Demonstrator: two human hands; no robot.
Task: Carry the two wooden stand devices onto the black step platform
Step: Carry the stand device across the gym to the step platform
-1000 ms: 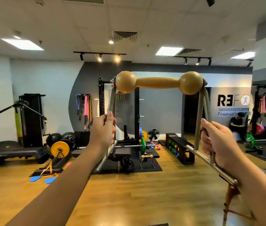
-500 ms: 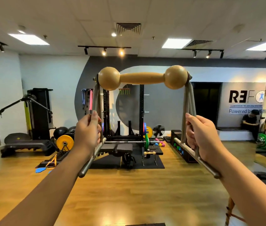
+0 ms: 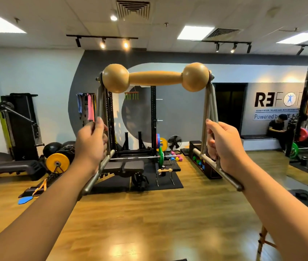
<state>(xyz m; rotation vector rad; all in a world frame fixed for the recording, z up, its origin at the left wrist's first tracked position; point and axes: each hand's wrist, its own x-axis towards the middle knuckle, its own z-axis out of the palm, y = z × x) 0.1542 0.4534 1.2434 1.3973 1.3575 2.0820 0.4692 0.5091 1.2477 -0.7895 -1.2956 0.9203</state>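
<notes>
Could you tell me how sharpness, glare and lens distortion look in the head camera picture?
Head view: the raised wooden dumbbell-shaped stand device is fairly sharp; the left hand and right hand look slightly soft; ceiling lights reflect as glare on the glossy wooden floor; the wide lens bends the ceiling edges.

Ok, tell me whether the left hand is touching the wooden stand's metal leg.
Touching. The head view shows the left hand curled round the wooden stand's left metal leg.

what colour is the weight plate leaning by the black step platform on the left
Yellow, with a dark hub: the weight plate beside the black step platform, in the head view.
</notes>
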